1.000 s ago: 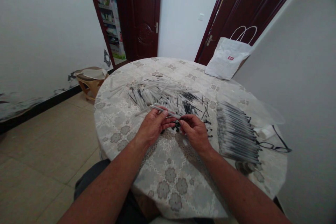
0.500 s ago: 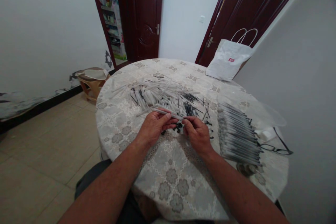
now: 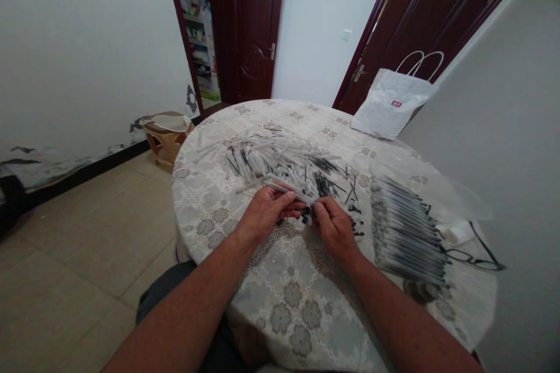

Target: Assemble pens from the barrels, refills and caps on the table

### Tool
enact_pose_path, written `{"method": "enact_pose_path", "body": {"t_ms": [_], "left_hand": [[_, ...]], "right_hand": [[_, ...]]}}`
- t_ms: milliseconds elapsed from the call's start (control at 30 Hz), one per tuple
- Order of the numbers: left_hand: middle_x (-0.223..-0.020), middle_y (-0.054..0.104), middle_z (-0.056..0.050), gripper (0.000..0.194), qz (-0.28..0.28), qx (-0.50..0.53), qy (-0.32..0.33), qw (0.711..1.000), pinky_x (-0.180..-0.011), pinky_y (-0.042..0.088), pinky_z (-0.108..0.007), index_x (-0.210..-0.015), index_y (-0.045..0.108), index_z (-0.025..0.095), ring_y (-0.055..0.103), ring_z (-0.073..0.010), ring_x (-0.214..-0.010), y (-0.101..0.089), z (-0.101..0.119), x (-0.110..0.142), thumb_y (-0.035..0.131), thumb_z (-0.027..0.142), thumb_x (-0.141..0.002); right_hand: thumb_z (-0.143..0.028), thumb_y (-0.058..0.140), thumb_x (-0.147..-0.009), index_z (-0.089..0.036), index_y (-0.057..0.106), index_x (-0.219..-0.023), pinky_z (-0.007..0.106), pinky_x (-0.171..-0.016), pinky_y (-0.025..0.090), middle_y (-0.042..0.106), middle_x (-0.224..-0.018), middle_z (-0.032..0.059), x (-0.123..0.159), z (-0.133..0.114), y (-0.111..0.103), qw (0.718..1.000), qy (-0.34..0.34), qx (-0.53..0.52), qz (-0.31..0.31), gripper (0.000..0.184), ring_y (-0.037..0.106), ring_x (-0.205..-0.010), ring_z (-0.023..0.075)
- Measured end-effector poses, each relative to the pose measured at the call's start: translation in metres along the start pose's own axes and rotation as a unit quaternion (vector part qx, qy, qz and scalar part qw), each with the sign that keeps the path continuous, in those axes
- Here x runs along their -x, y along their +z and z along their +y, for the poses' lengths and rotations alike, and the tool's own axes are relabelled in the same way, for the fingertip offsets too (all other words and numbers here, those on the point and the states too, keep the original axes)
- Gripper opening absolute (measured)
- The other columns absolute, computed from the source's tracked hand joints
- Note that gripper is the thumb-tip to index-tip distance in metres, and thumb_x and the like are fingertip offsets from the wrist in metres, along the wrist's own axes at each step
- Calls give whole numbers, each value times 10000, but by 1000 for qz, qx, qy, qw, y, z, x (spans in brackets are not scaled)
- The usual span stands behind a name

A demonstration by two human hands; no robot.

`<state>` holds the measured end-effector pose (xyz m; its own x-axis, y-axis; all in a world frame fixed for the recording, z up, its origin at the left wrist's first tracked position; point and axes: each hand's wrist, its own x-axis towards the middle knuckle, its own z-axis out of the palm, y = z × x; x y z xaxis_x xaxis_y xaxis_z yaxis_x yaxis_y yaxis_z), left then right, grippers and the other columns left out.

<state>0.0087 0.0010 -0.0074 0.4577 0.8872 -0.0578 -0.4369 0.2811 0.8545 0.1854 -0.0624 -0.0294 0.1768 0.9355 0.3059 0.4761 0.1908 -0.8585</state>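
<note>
My left hand (image 3: 265, 213) is closed on a clear, whitish pen barrel (image 3: 280, 187), which slants down to the right between my two hands. At the barrel's right end, the fingertips of my right hand (image 3: 335, 226) are pinched together; whether they hold another small part there is hidden. Just beyond my hands lies a loose heap of similar pen barrels (image 3: 275, 151). Thin dark pen refills (image 3: 324, 185) are bunched on the heap's right side. Small black pieces (image 3: 357, 224), like caps, are scattered by my right hand and partly under my hands.
A neat row of pens (image 3: 406, 233) lies at the right on the round table's flowered cloth (image 3: 301, 303). Beside it are black-framed glasses (image 3: 464, 256), a small white roll (image 3: 455, 232) and a clear plastic bag (image 3: 464, 195). A white paper bag (image 3: 389, 105) stands at the back right.
The view has shifted slightly, so everything sits a little further right. Both hands keep nearly the same hold on the pen barrel.
</note>
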Motion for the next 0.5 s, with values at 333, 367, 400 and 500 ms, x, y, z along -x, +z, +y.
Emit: {"method": "enact_pose_path", "body": {"t_ms": [333, 367, 400, 500], "left_hand": [[-939, 769, -100, 256, 4, -7, 5, 1000, -685, 640, -290, -1000, 603, 147, 768, -202, -813, -1, 1, 0, 773, 246, -837], [-935, 769, -99, 255, 2, -9, 5, 1000, -690, 640, -292, -993, 607, 145, 768, -202, -815, -1, 1, 0, 777, 250, -835], [-934, 768, -99, 256, -1, -11, 5, 1000, -695, 640, -293, -990, 612, 142, 768, -203, -816, -1, 1, 0, 780, 255, -833], [-934, 768, -101, 271, -7, -14, 0, 1000, -697, 641, -299, -997, 616, 138, 766, -203, -811, -1, 1, 0, 788, 262, -827]], "right_hand": [[-453, 567, -966, -231, 590, -1040, 274, -607, 425, 594, -745, -22, 1, 5, -1, 1000, -7, -18, 8, 235, 546, -650, 162], [-450, 549, -977, -230, 597, -982, 274, -610, 420, 589, -736, -20, 1, 4, -1, 1000, -8, -5, 3, 225, 544, -653, 161], [-449, 510, -998, -228, 597, -907, 276, -604, 409, 577, -709, -19, 1, 4, -1, 1000, -7, 5, -6, 255, 535, -639, 159], [-443, 385, -1049, -223, 554, -734, 283, -571, 379, 534, -636, -15, 1, 2, -2, 999, -6, 1, -33, 420, 499, -580, 150]]}}
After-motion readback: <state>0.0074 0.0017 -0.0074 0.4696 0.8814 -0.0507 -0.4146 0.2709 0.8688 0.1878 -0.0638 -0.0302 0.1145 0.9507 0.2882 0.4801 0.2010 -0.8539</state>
